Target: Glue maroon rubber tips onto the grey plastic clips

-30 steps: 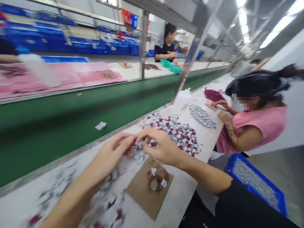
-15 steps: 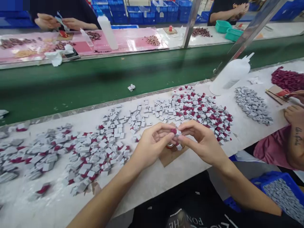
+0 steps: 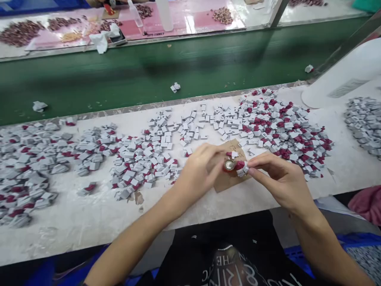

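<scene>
My right hand (image 3: 279, 178) pinches a small grey and maroon plastic piece (image 3: 242, 169) between thumb and fingertips. Just left of that piece is a small round red thing with a shiny metallic rim (image 3: 229, 164), over a brown cardboard square (image 3: 223, 183). My left hand (image 3: 199, 171) is closed, its curled fingers and thumb at the left side of the round thing. What lies between those fingers is hidden. Another small white and maroon piece (image 3: 233, 154) shows just above the round thing.
Grey and maroon pieces lie heaped to the left (image 3: 139, 159) and right (image 3: 279, 127) on the white table. A white bottle (image 3: 345, 75) stands at the right, near a grey heap (image 3: 364, 123). Beyond runs a green belt (image 3: 119, 79) with a few pieces on it.
The view has tilted down and shifted left. My hands, earlier together at a piece, have drawn apart. The right now holds a piece beside the round thing, which shows more fully.
</scene>
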`<state>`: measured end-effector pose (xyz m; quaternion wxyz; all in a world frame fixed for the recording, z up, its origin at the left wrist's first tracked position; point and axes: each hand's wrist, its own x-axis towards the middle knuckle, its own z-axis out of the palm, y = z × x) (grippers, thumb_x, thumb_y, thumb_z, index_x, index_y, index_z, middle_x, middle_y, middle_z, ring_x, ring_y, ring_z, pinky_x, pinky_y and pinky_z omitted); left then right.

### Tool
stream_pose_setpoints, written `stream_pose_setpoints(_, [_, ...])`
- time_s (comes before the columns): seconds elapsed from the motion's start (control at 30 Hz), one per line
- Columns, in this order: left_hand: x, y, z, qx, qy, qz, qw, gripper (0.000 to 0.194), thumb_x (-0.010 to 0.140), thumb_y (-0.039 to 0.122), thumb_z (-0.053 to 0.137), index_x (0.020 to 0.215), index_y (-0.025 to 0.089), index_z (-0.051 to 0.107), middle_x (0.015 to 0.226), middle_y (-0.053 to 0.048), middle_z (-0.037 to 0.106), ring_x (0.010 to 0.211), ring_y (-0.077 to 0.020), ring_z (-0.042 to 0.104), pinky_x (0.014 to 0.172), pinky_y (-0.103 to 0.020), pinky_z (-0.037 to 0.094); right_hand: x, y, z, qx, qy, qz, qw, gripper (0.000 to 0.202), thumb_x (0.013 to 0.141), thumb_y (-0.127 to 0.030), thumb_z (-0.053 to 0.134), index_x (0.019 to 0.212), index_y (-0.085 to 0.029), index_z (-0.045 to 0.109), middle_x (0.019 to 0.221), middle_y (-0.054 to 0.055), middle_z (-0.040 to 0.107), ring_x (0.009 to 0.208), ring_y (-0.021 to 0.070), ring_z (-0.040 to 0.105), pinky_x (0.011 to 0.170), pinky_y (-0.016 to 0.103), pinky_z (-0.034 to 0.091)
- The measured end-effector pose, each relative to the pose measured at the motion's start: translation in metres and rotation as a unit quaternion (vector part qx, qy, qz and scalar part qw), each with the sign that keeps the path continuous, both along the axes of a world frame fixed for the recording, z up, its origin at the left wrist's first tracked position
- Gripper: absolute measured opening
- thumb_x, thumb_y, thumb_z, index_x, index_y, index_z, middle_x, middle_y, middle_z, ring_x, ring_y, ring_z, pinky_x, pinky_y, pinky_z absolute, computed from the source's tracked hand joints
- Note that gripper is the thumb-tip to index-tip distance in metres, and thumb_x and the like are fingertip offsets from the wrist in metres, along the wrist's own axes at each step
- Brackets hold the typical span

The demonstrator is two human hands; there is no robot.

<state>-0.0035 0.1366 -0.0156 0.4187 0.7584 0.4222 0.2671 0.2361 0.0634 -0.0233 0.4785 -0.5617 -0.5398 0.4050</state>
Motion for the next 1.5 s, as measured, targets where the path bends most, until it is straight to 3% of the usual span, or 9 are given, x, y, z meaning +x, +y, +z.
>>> stream_pose_setpoints(0.13, [-0.017,0.026,-0.013,0.15,0.191,0.073,0.967,0.029,0.108,0.015,0.057,0.131,0.014,0.074,0.129,-0.02,0.069,0.127,-0.0391,0.058,0.11,-0.058,0.053,0.002,-0.005,-0.005,0.019,-0.069,-0.01,0.997,0.003,0.102,-0.03,0.084,0.104,-0.032,0.085,0.104,0.006,0.083,0.1,0.027,0.078,0.086,0.042,0.066])
stream_pose_setpoints(0.37, [-0.006,0.073,-0.033,0.193,0.264,0.065,0.943,0.02,0.105,0.017,0.061,0.111,0.018,0.08,0.137,-0.02,0.065,0.132,-0.0435,0.052,0.115,-0.061,0.045,-0.008,-0.002,-0.001,0.051,-0.112,0.007,0.992,0.01,0.104,-0.021,0.078,0.103,-0.03,0.083,0.107,0.006,0.086,0.102,0.0286,0.081,0.089,0.045,0.066])
stream_pose_setpoints(0.47, [-0.002,0.07,-0.024,0.159,0.232,0.06,0.958,0.012,0.102,0.016,0.065,0.107,0.018,0.076,0.128,-0.018,0.07,0.128,-0.0406,0.057,0.111,-0.057,0.048,-0.01,-0.001,0.0,0.059,-0.12,0.011,0.991,0.014,0.104,-0.018,0.077,0.104,-0.03,0.083,0.105,0.005,0.086,0.101,0.028,0.082,0.089,0.044,0.067])
stream_pose_setpoints(0.6, [0.002,0.06,-0.009,-0.028,0.134,0.043,0.99,0.016,0.092,0.014,0.075,0.102,0.021,0.066,0.084,-0.003,0.069,0.082,-0.0245,0.066,0.08,-0.04,0.054,-0.012,0.001,-0.003,0.067,-0.143,0.029,0.987,0.016,0.103,-0.012,0.076,0.106,-0.027,0.083,0.107,0.006,0.086,0.099,0.0261,0.083,0.083,0.04,0.068])
stream_pose_setpoints(0.7, [0.003,0.057,-0.005,-0.193,0.024,0.04,0.98,0.025,0.085,0.019,0.086,0.097,0.022,0.063,0.07,0.003,0.062,0.064,-0.0176,0.06,0.062,-0.032,0.047,-0.013,0.004,-0.004,0.065,-0.163,0.038,0.984,0.016,0.103,-0.012,0.075,0.106,-0.026,0.082,0.108,0.007,0.086,0.098,0.0265,0.083,0.078,0.039,0.069])
stream_pose_setpoints(0.8, [0.004,0.057,-0.007,-0.261,-0.069,0.067,0.96,0.034,0.077,0.023,0.095,0.099,0.021,0.069,0.076,0.001,0.066,0.069,-0.0167,0.063,0.064,-0.03,0.051,-0.013,0.006,-0.002,0.067,-0.168,0.041,0.983,0.015,0.103,-0.012,0.074,0.105,-0.026,0.082,0.107,0.008,0.086,0.097,0.0268,0.083,0.079,0.04,0.069])
stream_pose_setpoints(1.0, [0.005,0.053,-0.007,-0.306,-0.129,0.088,0.939,0.032,0.081,0.031,0.094,0.11,0.019,0.083,0.109,-0.009,0.081,0.097,-0.0224,0.075,0.084,-0.034,0.062,-0.012,0.008,-0.002,0.059,-0.168,0.043,0.983,0.015,0.102,-0.011,0.075,0.104,-0.025,0.081,0.107,0.007,0.085,0.099,0.0269,0.084,0.084,0.042,0.069])
stream_pose_setpoints(1.23, [0.005,0.049,-0.005,-0.29,-0.15,0.097,0.94,0.021,0.087,0.027,0.091,0.104,0.02,0.081,0.1,-0.006,0.082,0.088,-0.0195,0.078,0.091,-0.036,0.066,-0.012,0.008,0.0,0.056,-0.13,0.034,0.989,0.017,0.101,-0.011,0.076,0.104,-0.026,0.083,0.105,0.005,0.085,0.098,0.0249,0.081,0.084,0.041,0.066])
stream_pose_setpoints(1.5, [0.02,0.048,0.009,-0.214,-0.173,0.092,0.957,0.027,0.087,0.029,0.094,0.111,0.02,0.084,0.096,-0.005,0.083,0.079,-0.0183,0.077,0.076,-0.031,0.067,0.006,0.035,0.002,-0.024,0.162,-0.076,0.984,0.013,0.091,-0.031,0.092,0.103,-0.032,0.086,0.104,0.001,0.083,0.099,0.0231,0.08,0.094,0.043,0.068])
